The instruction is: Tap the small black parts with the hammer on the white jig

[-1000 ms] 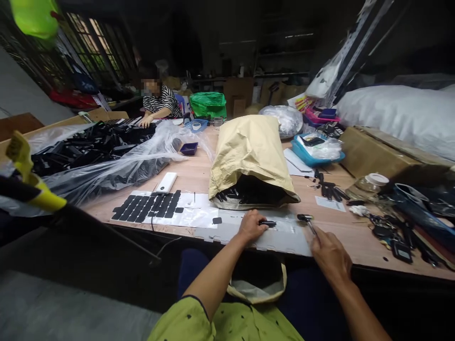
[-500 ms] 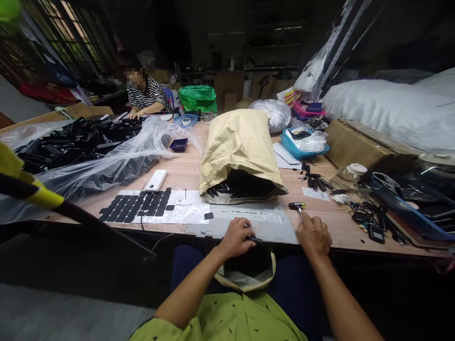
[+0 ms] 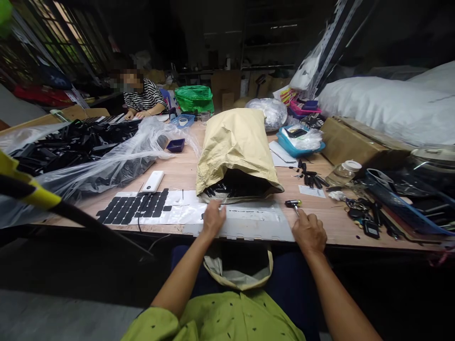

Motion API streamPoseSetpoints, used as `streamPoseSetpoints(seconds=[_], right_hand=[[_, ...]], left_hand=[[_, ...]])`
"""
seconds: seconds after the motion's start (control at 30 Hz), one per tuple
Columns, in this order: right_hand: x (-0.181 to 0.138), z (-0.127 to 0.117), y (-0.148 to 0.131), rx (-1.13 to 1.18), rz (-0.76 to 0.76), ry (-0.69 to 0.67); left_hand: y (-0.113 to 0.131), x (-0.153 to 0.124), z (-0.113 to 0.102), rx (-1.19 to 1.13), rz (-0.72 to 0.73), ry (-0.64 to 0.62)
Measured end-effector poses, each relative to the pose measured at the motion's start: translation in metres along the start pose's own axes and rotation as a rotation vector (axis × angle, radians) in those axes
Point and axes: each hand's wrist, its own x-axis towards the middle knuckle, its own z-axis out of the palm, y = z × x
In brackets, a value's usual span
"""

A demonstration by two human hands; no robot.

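My left hand [image 3: 213,219] lies with fingers stretched flat on the white sheet [image 3: 185,213], over the spot beside its rows of black squares [image 3: 137,208]. My right hand [image 3: 309,232] is closed round the handle of a small hammer [image 3: 293,204], whose head rests on the wooden table [image 3: 320,222]. Between the hands lies a grey panel [image 3: 252,223]. Just beyond it a tan sack [image 3: 236,142] lies on its side, black parts [image 3: 238,187] showing in its open mouth. An open bag [image 3: 238,274] sits in my lap.
A clear plastic bag of black parts [image 3: 81,151] fills the table's left. A white power bank [image 3: 153,181], a blue tray [image 3: 298,142], a cardboard box [image 3: 359,142], a jar [image 3: 343,173] and black fobs [image 3: 366,220] lie around. A person in stripes [image 3: 140,98] works at the far end.
My left hand carried a black part from the panel back over the lap bag, then reached forward and left onto the white sheet without it. My right hand stayed on the hammer.
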Motion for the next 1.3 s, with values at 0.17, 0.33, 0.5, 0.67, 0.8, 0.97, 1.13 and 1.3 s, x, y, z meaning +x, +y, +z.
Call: streamPoseSetpoints(seconds=[0.17,0.33,0.5,0.67,0.8,0.97,1.13,1.3], right_hand=[[-0.002,0.005,0.0,-0.008,-0.011,0.017],[-0.002,0.008,0.0,-0.037,-0.017,0.034],[-0.001,0.003,-0.004,-0.067,-0.006,-0.011],[-0.001,0.003,-0.006,-0.076,0.007,-0.035],[-0.001,0.005,-0.007,-0.062,0.019,-0.04],[0.0,0.002,-0.008,-0.03,0.032,-0.081],[0.001,0.001,-0.011,-0.053,0.04,-0.069],[0.001,0.0,-0.013,-0.08,0.036,-0.08]], left_hand=[[-0.008,0.066,-0.027,0.221,-0.483,0.109],[-0.007,0.081,-0.029,0.246,-0.672,0.108],[-0.008,0.087,-0.028,0.247,-0.715,0.088],[-0.022,0.096,-0.023,0.243,-0.686,0.139],[-0.032,0.102,-0.022,0.19,-0.685,0.144],[-0.033,0.106,-0.027,0.187,-0.699,0.119],[-0.037,0.112,-0.028,0.137,-0.702,0.085],[-0.051,0.102,-0.031,-0.148,-0.649,0.019]])
